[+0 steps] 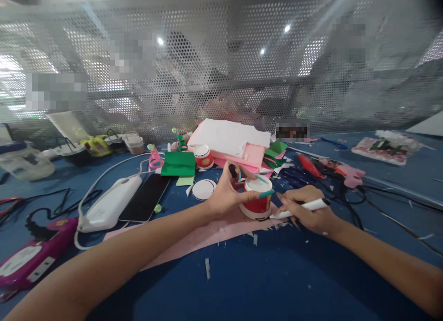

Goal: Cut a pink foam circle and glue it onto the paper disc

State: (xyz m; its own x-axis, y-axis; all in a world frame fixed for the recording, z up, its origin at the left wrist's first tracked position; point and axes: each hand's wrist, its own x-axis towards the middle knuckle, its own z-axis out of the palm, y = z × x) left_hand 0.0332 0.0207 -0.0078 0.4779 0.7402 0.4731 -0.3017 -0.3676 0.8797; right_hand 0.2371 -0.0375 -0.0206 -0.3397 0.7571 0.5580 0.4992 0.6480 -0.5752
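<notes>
My left hand (230, 189) is closed around the upper part of a small red and white paper cup (255, 206), its long teal nails lying across the cup's side and top. A black cap (233, 171) is also tucked between its fingers. In my right hand (308, 208) is a white marker (301, 208), its tip touching the cup's lower white rim, where a dark mark shows. Beneath the cup lies a pink paper sheet (194, 241). Just left of the cup are white paper circles (204, 190) with black outlines.
Behind stand another red and white cup (203, 157), a folded green paper (179, 164) and a stack of white sheets (226, 137). To the left lie a phone (147, 197), a white power strip (110, 205) and a purple extension socket (38, 256). Scissors (299, 177) and a pink glue gun (349, 174) are right.
</notes>
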